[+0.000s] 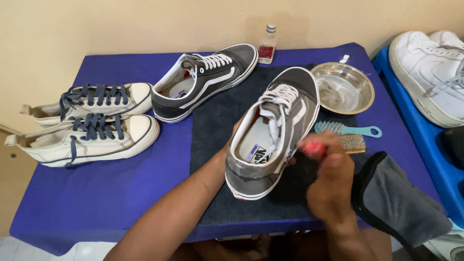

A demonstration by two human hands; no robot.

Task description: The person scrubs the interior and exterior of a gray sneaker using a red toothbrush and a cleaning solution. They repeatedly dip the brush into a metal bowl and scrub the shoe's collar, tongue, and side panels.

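Blue cloth covers the tabletop point(96, 203) against a beige wall. At far left lie two cream sneakers point(92, 121) with navy laces, then a lone grey shoe point(208, 79). On the dark mat point(212, 125), the left hand point(231, 140) props up the grey sneaker point(273, 130) from behind, its fingers hidden, so I cannot tell their grip. The right hand point(331, 181), fingers closed around a blurred pink brush point(311, 147), works at the shoe's side; scrubbing seems under way. Beyond sit a steel bowl point(343, 87), a teal brush point(345, 129) and a grey cloth point(401, 203).

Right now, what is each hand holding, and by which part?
Left hand holds the grey sneaker by its far side, mostly hidden. Right hand grips a blurred red-pink object; which part cannot be told.
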